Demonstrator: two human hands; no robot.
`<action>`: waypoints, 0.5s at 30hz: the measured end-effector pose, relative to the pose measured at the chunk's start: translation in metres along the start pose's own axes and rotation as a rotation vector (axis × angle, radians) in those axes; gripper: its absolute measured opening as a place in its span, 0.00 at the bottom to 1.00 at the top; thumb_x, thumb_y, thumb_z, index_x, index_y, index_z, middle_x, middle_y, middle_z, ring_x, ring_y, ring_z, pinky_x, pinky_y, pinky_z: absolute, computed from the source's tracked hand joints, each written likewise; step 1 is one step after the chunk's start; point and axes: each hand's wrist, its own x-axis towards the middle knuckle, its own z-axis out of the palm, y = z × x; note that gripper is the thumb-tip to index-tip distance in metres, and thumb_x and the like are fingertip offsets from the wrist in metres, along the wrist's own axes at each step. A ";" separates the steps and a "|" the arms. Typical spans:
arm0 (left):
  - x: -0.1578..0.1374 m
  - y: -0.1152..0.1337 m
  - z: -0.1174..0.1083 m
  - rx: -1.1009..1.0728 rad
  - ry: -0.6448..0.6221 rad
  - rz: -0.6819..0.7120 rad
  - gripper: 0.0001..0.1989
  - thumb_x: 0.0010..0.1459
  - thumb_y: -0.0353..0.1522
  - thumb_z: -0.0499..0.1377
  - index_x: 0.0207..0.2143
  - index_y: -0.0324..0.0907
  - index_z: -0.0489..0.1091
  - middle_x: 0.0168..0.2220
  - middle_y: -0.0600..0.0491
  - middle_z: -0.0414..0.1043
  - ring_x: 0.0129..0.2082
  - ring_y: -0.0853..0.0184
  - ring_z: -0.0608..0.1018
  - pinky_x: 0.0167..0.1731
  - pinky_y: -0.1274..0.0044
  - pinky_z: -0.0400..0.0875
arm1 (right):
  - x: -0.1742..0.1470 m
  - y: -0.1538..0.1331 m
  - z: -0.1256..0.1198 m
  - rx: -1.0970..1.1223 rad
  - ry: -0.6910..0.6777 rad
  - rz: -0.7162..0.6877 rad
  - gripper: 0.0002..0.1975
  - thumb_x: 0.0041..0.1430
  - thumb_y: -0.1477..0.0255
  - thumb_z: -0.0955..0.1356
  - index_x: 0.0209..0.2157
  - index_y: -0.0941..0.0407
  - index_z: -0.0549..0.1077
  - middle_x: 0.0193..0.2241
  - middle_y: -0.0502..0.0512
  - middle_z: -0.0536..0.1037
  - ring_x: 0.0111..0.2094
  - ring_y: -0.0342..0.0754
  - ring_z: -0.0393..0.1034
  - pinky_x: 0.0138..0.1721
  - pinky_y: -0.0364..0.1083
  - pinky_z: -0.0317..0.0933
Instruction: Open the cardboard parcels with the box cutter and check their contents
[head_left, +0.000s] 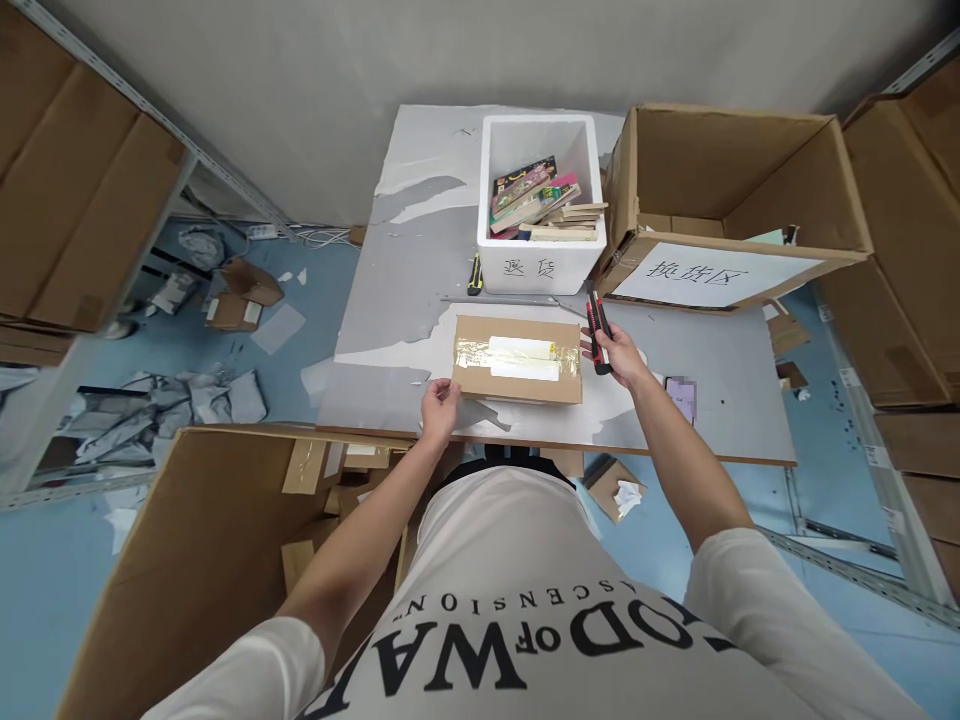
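Note:
A closed cardboard box [517, 390] lies in front of me on the table, with clear tape and a white label [523, 358] across its top. At its near left corner, my left hand [440, 405] grips the edge with curled fingers. My right hand [621, 355] is wrapped round a red and black utility knife [598, 330], held just beyond the box's right end. Whether its blade is out is too small to tell. Behind the box, a yellow and black utility knife [475, 274] leans near a white foam box [536, 268].
Books [536, 200] fill part of the foam box. A large open carton [739, 275] with a handwritten sign stands at the back right. Near the table's right side lies a purple item [681, 398]. Below the table's left edge, a big carton [202, 530] holds flattened and empty boxes.

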 end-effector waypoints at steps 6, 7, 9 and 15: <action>0.012 0.025 -0.001 0.388 -0.042 0.438 0.28 0.53 0.35 0.58 0.57 0.42 0.61 0.63 0.40 0.55 0.65 0.54 0.57 0.62 0.62 0.55 | -0.068 0.029 -0.025 -0.140 0.084 -0.050 0.23 0.50 0.54 0.72 0.43 0.53 0.71 0.39 0.52 0.76 0.24 0.41 0.73 0.27 0.45 0.72; 0.013 0.033 0.001 0.474 -0.089 0.510 0.31 0.53 0.37 0.59 0.59 0.42 0.60 0.65 0.39 0.51 0.67 0.52 0.53 0.63 0.60 0.51 | -0.078 0.034 -0.028 -0.168 0.082 -0.035 0.26 0.50 0.54 0.72 0.47 0.53 0.70 0.37 0.52 0.76 0.22 0.40 0.71 0.24 0.44 0.70; 0.014 0.046 0.008 0.668 -0.190 0.622 0.40 0.49 0.45 0.63 0.62 0.42 0.57 0.68 0.39 0.44 0.69 0.47 0.45 0.64 0.54 0.42 | -0.092 0.042 -0.030 -0.200 0.054 -0.007 0.34 0.50 0.55 0.72 0.57 0.51 0.64 0.35 0.51 0.76 0.19 0.40 0.69 0.19 0.42 0.66; 0.015 0.057 0.027 1.013 -0.362 0.741 0.61 0.37 0.59 0.64 0.67 0.39 0.49 0.70 0.35 0.36 0.68 0.37 0.38 0.61 0.47 0.30 | -0.103 0.049 -0.024 -0.186 -0.012 0.002 0.40 0.53 0.57 0.71 0.65 0.46 0.56 0.36 0.51 0.77 0.19 0.39 0.68 0.16 0.41 0.64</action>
